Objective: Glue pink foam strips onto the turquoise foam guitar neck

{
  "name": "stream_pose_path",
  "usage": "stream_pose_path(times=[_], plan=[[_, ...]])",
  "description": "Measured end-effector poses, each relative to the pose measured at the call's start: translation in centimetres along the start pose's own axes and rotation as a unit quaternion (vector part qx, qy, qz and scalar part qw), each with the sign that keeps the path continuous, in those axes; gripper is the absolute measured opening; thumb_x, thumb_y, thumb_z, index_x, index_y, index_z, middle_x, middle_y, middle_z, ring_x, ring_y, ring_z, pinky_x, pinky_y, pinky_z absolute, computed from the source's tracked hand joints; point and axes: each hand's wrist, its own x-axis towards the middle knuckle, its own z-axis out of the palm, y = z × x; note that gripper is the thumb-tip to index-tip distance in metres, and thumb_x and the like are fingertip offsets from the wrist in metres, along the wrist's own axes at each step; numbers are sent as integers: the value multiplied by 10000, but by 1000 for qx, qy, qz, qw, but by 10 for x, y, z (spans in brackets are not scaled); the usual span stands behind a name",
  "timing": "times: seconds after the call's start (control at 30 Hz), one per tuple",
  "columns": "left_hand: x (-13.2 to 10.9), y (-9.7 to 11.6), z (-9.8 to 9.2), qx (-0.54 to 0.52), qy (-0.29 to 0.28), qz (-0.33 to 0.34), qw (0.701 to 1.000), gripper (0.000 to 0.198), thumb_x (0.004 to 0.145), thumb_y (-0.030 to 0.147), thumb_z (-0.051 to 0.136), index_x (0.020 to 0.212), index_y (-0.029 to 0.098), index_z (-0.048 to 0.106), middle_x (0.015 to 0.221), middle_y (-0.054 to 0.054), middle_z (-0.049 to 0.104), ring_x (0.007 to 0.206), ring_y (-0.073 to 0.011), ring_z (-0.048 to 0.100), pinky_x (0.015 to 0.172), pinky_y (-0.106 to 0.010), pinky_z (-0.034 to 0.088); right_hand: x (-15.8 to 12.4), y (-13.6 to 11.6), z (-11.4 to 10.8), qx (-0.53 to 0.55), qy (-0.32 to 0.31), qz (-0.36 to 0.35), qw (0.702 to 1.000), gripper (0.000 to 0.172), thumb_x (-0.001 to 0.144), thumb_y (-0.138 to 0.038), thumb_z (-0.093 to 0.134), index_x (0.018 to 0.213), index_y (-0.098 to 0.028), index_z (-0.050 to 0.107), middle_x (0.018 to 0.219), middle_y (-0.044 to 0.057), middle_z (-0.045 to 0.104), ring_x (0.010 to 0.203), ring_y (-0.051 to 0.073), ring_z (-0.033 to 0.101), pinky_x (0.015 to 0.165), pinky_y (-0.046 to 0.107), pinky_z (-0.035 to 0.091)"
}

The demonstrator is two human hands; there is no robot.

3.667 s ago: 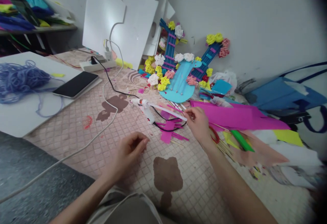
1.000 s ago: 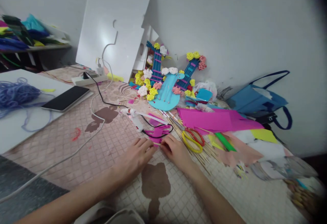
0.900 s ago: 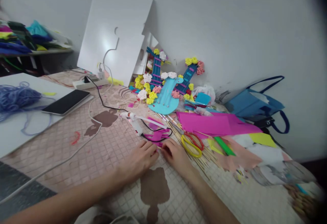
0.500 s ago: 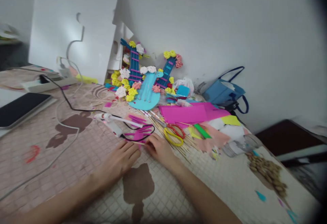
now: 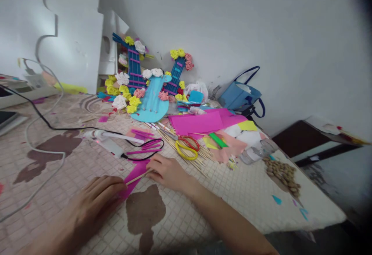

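I watch through the head camera as both hands meet low over the tiled-pattern table (image 5: 232, 197), working on one thin wooden stick (image 5: 136, 179) laid slantwise across a pink paper strip (image 5: 140, 169). The right hand (image 5: 168, 173) is closed at the fingertips, with thumb and forefinger pinching the near end of the stick. The left hand (image 5: 94, 200) is half curled, palm down, its fingertips at the stick's other end and over the strip's lower corner; I cannot tell whether it grips the stick or only presses on it. The strip lies flat on the table between the hands, so I judge this piece to be at its very start: stick in place, paper not yet wound round it, as far as I can see. Just beyond the hands I count several thin pink rolls (image 5: 139, 152) near the black cord (image 5: 162, 145) of the white glue gun (image 5: 109, 147); they look like pieces already made. More wooden sticks (image 5: 201, 164) and wide pink sheets (image 5: 197, 123) lie to the right, so I reckon there is material for more. The glue gun rests untouched.
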Motion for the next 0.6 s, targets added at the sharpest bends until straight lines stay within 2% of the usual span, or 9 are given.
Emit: stream_pose_path(times=[0.1,0.2,0.27,0.33,0.4,0.47,0.53,0.6], plan=[[6,2,5,7,3,19,1000,242,850,252,532,1087,270,577,1014,-6,677,916,-168,627,766,-244,510,-5,5,-10,7,24,19,1000,187,953,-340,436,966,-212,571,989,31,609,867,132,579,663,227,431],[20,6,6,26,-4,51,998,259,867,277,524,1120,282,580,1093,-3,671,981,-176,615,815,-261,499,-16,16,-31,-2,60,48,997,171,951,-281,440,916,-207,590,927,35,622,859,138,582,717,245,437],[27,8,6,30,5,73,997,260,875,260,513,1124,290,580,1119,7,669,1001,-174,609,841,-272,491,-28,30,-54,-33,84,80,993,183,944,-265,447,865,-205,601,880,42,628,846,154,582,729,267,436],[30,7,7,27,7,85,996,263,878,235,499,1121,295,581,1120,15,671,994,-167,611,844,-272,489,-42,51,-87,-71,88,141,984,190,938,-266,450,858,-205,612,857,42,642,803,158,588,721,277,434],[29,5,9,26,1,88,996,253,878,228,493,1101,300,589,1107,23,675,982,-162,614,838,-264,490,-58,79,-126,-128,61,244,959,165,919,-290,478,916,-203,618,883,45,657,773,161,596,684,269,434],[26,3,12,29,1,88,996,228,878,240,499,1071,302,604,1087,24,679,976,-162,615,837,-263,489,-74,112,-166,-203,-14,370,906,168,899,-282,505,1005,-207,613,982,48,670,859,162,612,713,247,438],[24,2,15,28,4,80,996,211,876,252,511,1054,297,615,1077,18,680,982,-168,612,844,-270,489,-86,145,-196,-235,-38,433,869,184,904,-247,487,1003,-175,624,987,88,676,906,199,620,742,276,444],[22,2,17,23,0,69,997,204,871,259,526,1047,295,623,1078,15,680,985,-171,610,845,-275,491,-96,174,-211,-252,-69,483,835,161,884,-212,528,982,-139,633,988,127,669,928,234,619,765,316,459]])
